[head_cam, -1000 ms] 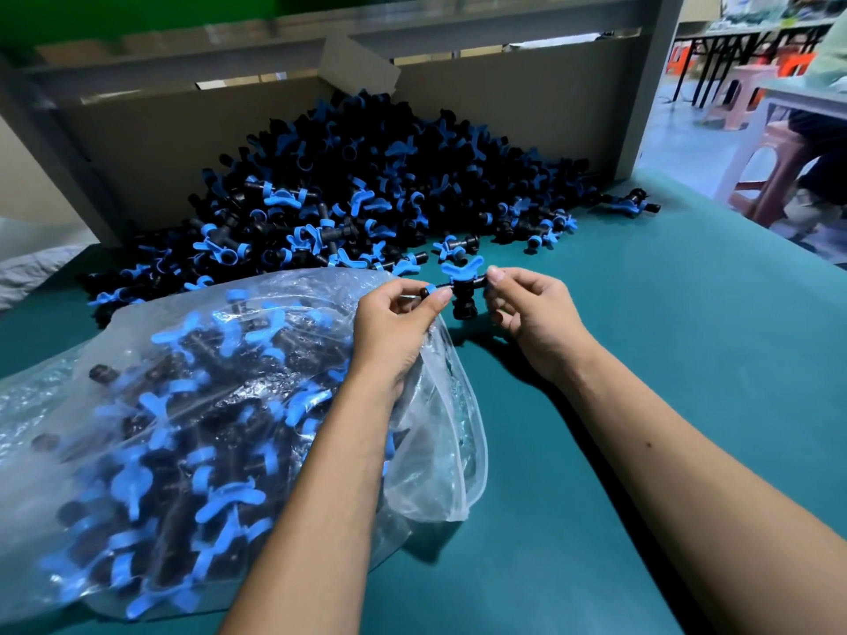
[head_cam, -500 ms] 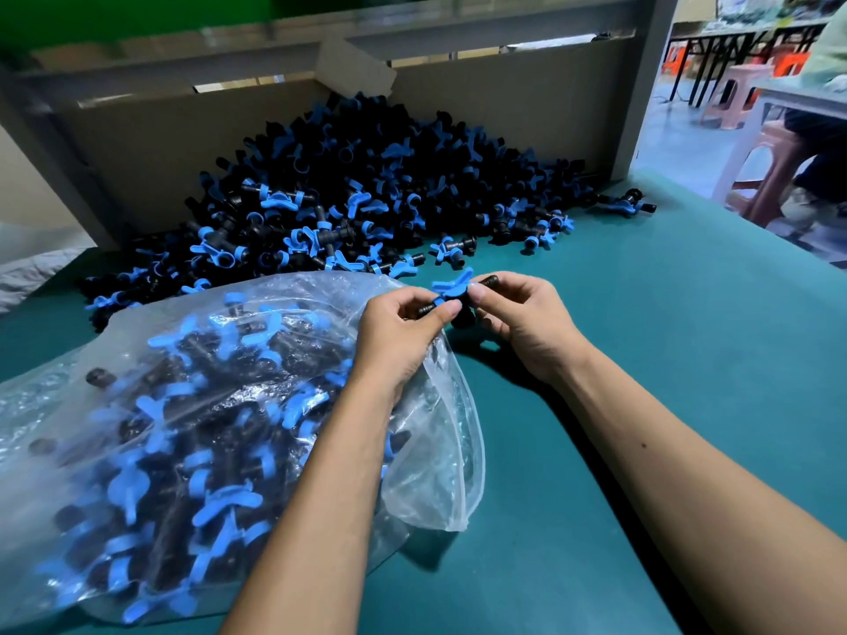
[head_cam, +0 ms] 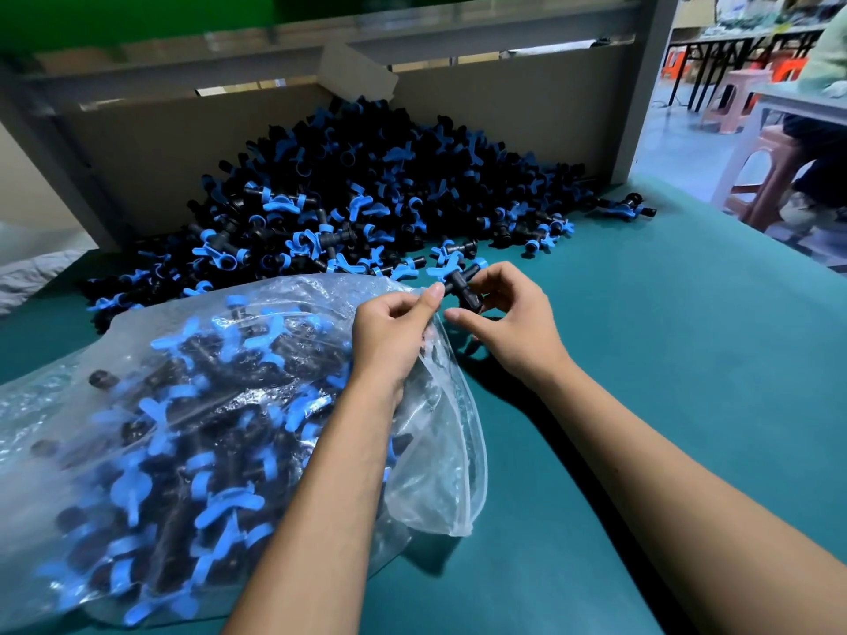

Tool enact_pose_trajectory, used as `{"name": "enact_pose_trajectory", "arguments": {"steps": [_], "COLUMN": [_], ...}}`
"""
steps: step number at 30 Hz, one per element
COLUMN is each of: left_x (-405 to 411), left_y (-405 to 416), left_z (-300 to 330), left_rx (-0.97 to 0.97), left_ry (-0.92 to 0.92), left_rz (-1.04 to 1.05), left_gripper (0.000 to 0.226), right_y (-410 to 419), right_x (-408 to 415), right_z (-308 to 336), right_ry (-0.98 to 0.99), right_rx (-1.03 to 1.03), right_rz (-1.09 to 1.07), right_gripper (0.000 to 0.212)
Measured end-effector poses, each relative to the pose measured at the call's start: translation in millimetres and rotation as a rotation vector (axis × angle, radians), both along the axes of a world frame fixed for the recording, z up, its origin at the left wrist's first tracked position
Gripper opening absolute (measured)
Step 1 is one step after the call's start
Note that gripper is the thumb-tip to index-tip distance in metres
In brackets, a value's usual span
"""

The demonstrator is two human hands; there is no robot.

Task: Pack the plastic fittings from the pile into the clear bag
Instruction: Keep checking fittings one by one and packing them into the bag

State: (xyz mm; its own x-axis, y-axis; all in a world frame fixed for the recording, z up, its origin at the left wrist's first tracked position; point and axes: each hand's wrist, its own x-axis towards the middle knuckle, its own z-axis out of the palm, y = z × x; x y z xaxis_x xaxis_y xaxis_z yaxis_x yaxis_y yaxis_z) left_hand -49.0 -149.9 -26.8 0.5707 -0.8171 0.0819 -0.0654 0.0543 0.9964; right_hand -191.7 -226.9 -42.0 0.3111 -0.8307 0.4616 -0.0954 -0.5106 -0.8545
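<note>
1. One black tee fitting with blue wing clips [head_cam: 459, 282] is held just above the green worktop [head_cam: 687, 359], between the front edge of the pile of fittings [head_cam: 366, 199] and the mouth of the clear bag [head_cam: 449, 405]
2. The right hand [head_cam: 513, 323] curls its fingers round the fitting's lower stem and right end; the left hand [head_cam: 394, 332] pinches the fitting's left end with thumb and forefinger, and seems also to hold the bag's upper lip, though the plastic there is hard to read
3. To do this step well, I would lift the bag's lip with the left hand so the mouth gapes, then let the right hand carry the fitting well inside before letting go, since the wing clips could snag on the thin film at the rim
4. Count: one fitting in hand, one bag lying on its side at the worktop's left front and already largely full, one pile against the back board; the fittings in pile and bag are too many to count
5. One stray fitting [head_cam: 625, 207] lies apart, at the pile's right end near the worktop's right edge
</note>
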Motion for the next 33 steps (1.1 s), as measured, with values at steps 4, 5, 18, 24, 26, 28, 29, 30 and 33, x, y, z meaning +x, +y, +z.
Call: {"name": "enact_pose_trajectory", "arguments": {"steps": [4, 5, 18, 24, 26, 28, 29, 30, 33], "left_x": [-3, -2, 1, -1, -1, -4, -6, -9, -21], "left_y": [3, 3, 8, 13, 15, 16, 17, 17, 17], "left_z": [1, 2, 14, 30, 38, 46, 50, 54, 66], "left_rx": [-0.025, -0.036, -0.126, -0.238, -0.300, -0.332, -0.341, -0.350, -0.376], "left_ry": [-0.027, -0.004, 0.183, 0.190, 0.099, -0.049, -0.123, -0.192, -0.340], "left_rz": [-0.063, -0.050, 0.056, 0.073, 0.080, 0.080, 0.076, 0.074, 0.053], "left_gripper": [0.045, 0.046, 0.023, 0.022, 0.024, 0.024, 0.025, 0.025, 0.027], "right_y": [0, 1, -9, -3, 1, 8, 14, 20, 39], "right_x": [0, -1, -11, -10, -5, 1, 5, 10, 30], "right_z": [2, 3, 12, 8, 8, 12, 16, 21, 33], "right_ry": [-0.129, -0.203, -0.580, -0.342, -0.198, -0.100, -0.080, -0.062, -0.031], "right_rx": [0.172, 0.272, 0.928, 0.655, 0.514, 0.387, 0.336, 0.288, 0.158], "right_rz": [0.029, 0.079, 0.379, 0.479, 0.480, 0.444, 0.432, 0.427, 0.420], "right_gripper": [0.019, 0.015, 0.040, 0.007, 0.013, 0.017, 0.021, 0.026, 0.019]}}
